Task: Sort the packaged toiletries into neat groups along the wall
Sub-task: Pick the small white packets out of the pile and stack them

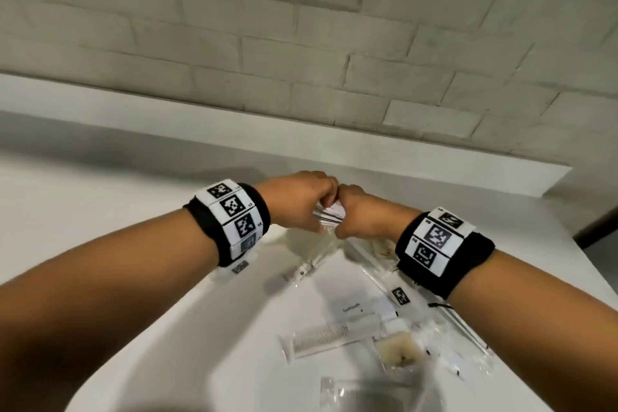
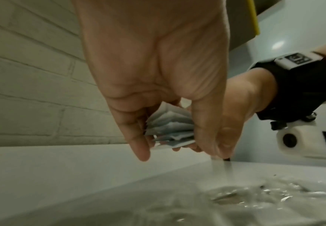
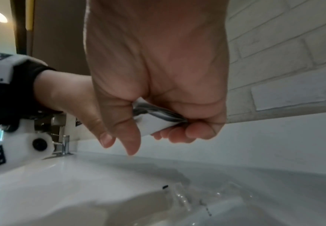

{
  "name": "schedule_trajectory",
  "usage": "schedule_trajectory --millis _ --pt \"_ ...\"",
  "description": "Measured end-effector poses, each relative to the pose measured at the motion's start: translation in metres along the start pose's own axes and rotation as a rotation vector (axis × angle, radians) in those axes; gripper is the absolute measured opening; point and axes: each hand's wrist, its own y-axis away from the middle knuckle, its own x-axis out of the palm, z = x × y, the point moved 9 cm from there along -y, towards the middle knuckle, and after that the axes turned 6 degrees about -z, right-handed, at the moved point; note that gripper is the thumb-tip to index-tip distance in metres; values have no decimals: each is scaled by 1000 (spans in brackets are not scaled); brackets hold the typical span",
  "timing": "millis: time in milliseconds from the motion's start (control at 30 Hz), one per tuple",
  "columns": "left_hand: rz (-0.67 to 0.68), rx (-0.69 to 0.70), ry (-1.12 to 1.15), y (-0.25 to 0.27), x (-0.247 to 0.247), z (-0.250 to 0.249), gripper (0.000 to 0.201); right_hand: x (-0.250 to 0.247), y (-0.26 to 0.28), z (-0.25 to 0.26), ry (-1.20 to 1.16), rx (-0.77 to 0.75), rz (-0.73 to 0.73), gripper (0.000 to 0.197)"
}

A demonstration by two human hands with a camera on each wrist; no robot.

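A stack of flat white sachets (image 1: pixel 329 212) is held between both hands, a little above the white counter (image 1: pixel 133 211) near the wall ledge (image 1: pixel 234 130). My left hand (image 1: pixel 311 207) grips the stack's left end, fingers curled round the fanned sachets (image 2: pixel 170 130). From the right, my right hand (image 1: pixel 347 221) clamps the same stack (image 3: pixel 156 120) between thumb and curled fingers. On the counter under my wrists lie a comb in a clear packet (image 1: pixel 322 336), a white toothpaste packet (image 1: pixel 354 306) and a clear packet with a beige item (image 1: pixel 399 349).
A white brick wall (image 1: pixel 301 27) rises behind the ledge. Crinkled clear packets (image 1: pixel 448 341) lie at the right, and thin wrapped sticks (image 1: pixel 311 264) lie just below my hands. A chrome tap (image 3: pixel 64 145) stands off to the left. The counter's right edge (image 1: pixel 592 264) is close.
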Motion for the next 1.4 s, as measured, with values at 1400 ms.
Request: schedule_trajectory --millis 1400 --pt "-113 -282 -102 -128 34 172 24 -7 -197 -55 165 -2 -194 59"
